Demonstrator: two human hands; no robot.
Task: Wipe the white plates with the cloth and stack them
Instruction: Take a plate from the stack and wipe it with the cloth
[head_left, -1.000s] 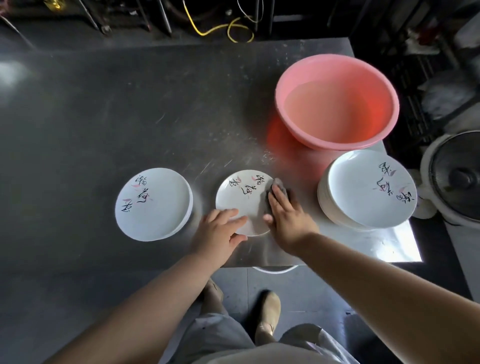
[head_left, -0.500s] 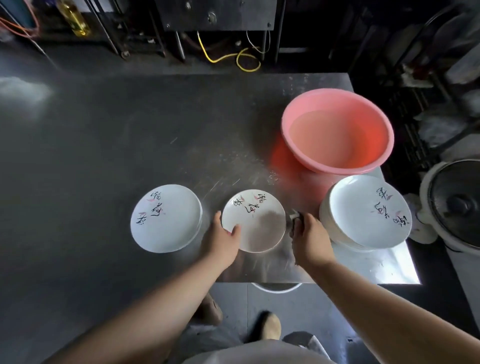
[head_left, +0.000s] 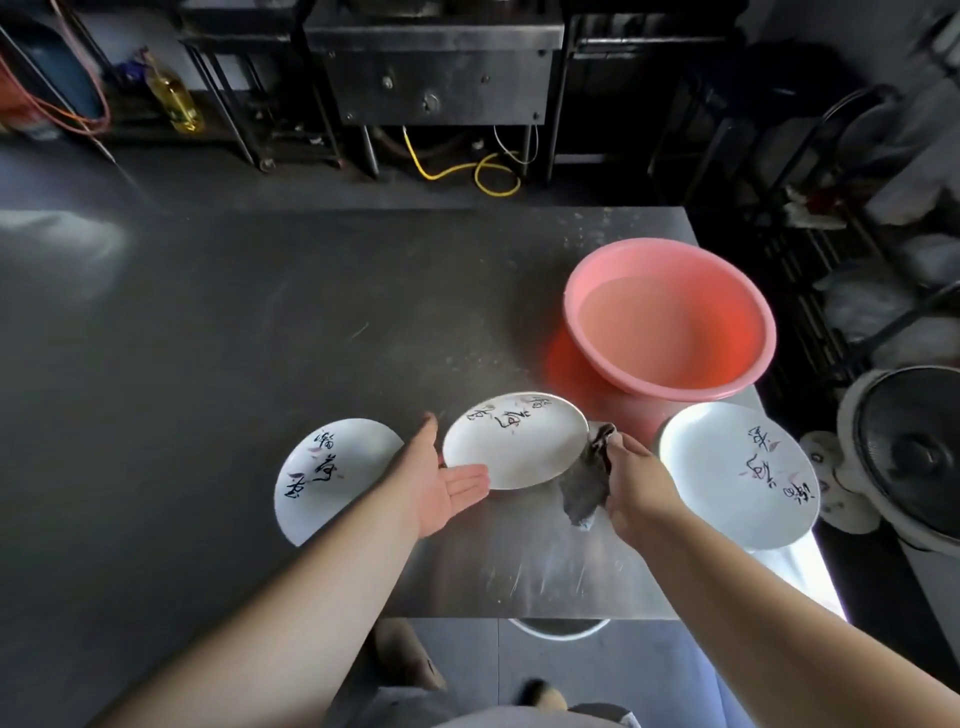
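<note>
We see the middle plate (head_left: 511, 441) lifted and tilted between our two hands above the steel table (head_left: 234, 338). Our left hand (head_left: 441, 480) lies palm up at its left edge, fingers straight and slipped under the rim, thumb raised — relaxed, not clenched. Our right hand (head_left: 631, 480) pinches the dark cloth (head_left: 587, 486) together with the plate's right rim; the cloth hangs down from the fingers. A single white plate (head_left: 322, 473) lies flat to the left, partly covered by our left forearm. The stack of plates (head_left: 737, 475) sits to the right, just in front of the pink basin (head_left: 670, 317) — which holds water
</note>
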